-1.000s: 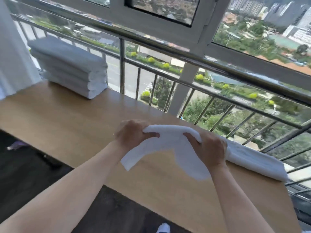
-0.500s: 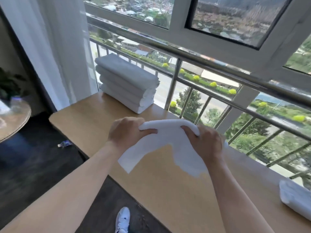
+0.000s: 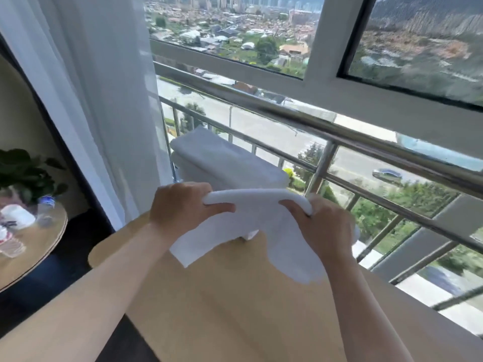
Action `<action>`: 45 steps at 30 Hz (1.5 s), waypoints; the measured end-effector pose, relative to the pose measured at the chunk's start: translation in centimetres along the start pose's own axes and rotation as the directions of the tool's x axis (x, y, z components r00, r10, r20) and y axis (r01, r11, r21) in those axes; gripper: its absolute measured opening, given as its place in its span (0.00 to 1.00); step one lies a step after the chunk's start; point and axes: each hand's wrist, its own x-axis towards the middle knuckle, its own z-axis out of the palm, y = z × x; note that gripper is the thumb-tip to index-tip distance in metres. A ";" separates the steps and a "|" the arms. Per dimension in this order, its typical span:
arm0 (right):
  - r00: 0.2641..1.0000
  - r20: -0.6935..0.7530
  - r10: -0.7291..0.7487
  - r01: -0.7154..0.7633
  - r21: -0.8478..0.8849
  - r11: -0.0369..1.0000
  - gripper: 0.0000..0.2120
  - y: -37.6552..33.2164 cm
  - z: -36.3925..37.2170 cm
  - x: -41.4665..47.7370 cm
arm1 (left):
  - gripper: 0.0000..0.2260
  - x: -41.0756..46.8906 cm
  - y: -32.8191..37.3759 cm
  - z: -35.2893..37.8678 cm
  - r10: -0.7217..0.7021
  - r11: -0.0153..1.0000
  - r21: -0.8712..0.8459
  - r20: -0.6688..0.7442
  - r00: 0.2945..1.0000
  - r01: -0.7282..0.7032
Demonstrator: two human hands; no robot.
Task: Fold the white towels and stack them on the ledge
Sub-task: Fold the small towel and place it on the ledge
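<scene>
A folded white towel (image 3: pixel 251 220) hangs in the air above the wooden ledge (image 3: pixel 235 309), its ends drooping down. My left hand (image 3: pixel 180 205) grips its left part, thumb on the near side. My right hand (image 3: pixel 321 228) grips its right part. Directly behind the held towel stands the stack of folded white towels (image 3: pixel 224 160) at the ledge's far left end, its lower layers hidden by my hands and the towel.
A steel railing (image 3: pixel 339 142) and window run along the ledge's far side. A white curtain (image 3: pixel 91 100) hangs left of the stack. A round side table (image 3: pixel 39 246) with a plant, bottle and cups stands lower left over dark floor.
I have carried the towel leftward along the ledge; the stack, once far to the left, now sits just behind my hands. The unfolded towel on the right has left the view.
</scene>
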 end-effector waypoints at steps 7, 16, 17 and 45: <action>0.989 -0.145 -0.011 0.013 0.010 1.000 0.36 -2.0 -1.4 8.9 | 0.34 9.5 -5.0 1.3 0.019 0.982 -0.189 -0.051 0.999 -0.028; 0.980 -0.195 0.036 -0.059 -0.117 0.991 0.39 -4.4 2.4 16.5 | 0.31 24.0 -10.9 5.9 0.278 0.910 -0.301 -0.060 0.959 -0.283; 0.980 -0.194 0.049 -0.078 -0.145 0.986 0.39 -4.6 3.0 17.8 | 0.31 26.0 -11.5 6.5 0.306 0.902 -0.303 -0.052 0.951 -0.307; 0.928 -0.045 0.369 -0.365 -0.289 0.885 0.39 -10.3 17.8 12.9 | 0.31 25.9 -22.7 20.1 0.476 0.843 -0.347 0.125 0.871 -0.411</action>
